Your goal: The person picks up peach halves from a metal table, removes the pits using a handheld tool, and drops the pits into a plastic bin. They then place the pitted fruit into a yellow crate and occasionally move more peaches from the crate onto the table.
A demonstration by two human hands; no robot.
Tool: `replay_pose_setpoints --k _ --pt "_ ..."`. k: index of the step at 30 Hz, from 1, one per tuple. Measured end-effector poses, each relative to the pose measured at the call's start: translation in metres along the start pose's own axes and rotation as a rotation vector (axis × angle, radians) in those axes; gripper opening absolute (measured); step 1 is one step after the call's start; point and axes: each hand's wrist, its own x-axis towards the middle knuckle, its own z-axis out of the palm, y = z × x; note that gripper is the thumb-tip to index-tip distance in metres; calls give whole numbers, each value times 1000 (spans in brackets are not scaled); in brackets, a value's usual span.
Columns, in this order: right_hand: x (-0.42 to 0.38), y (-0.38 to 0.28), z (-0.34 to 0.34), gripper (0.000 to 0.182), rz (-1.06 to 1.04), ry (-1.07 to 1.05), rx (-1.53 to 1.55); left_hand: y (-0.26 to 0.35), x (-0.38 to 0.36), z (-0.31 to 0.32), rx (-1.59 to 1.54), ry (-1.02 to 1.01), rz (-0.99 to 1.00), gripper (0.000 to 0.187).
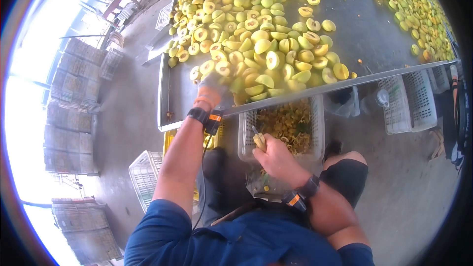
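My left hand [212, 91], in a grey glove with an orange cuff, reaches over the near edge of the metal table [352, 34]. It is at the front of a heap of halved yellow-green fruit [262, 46], many with brown centres. Motion blurs its fingers, so their grip is not clear. Lower and to the right, my bare right hand [281, 160] is closed around a small knife [259, 141] with a pale yellowish handle and a short metal tip. Beneath that hand stands a white crate [319, 128] holding brownish-yellow scraps [286, 123].
A raised metal rim [295, 94] runs along the table's near side. More fruit halves [411, 17] lie at the far right. White crates [411, 101] stand below on the right, another white basket [145, 177] on the left. Stacked crates [74, 93] line the left side.
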Motion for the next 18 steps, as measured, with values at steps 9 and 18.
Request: replay_pose_setpoints --k 9,18 --pt "-1 -16 -5 22 -307 275 -7 48 -104 -45 -376 8 188 48" --pt "-8 -14 -9 21 -462 435 -60 106 -176 -19 -404 -124 223 43"
